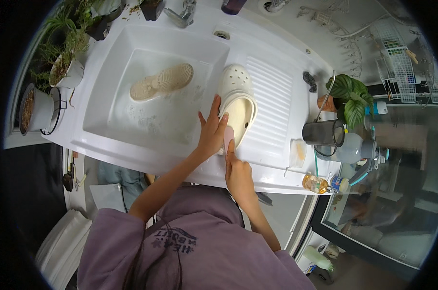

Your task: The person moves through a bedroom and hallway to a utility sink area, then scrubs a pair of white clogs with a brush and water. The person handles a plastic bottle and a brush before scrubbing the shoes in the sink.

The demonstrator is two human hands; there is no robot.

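Observation:
A white foam clog (237, 81) with round vent holes lies sole down, toe away from me. It rests between the basin and the ridged washboard. My left hand (211, 132) grips the clog's left side near the heel, thumb over the rim. In my right hand (239, 174) is a pale pink flat tool (228, 135), perhaps a brush, pressed at the heel end; its working face is hidden. The matching clog (162, 82) lies sole up in the white sink basin (106, 83), where some suds or water show.
A chrome faucet (184, 16) stands behind the basin. Potted plants line the left rim. The ridged washboard (271, 98) is right of the clog. Further right are a soap bar in a bag (298, 153), a dark cup (322, 133), a spray bottle (349, 148) and an amber bottle (315, 183).

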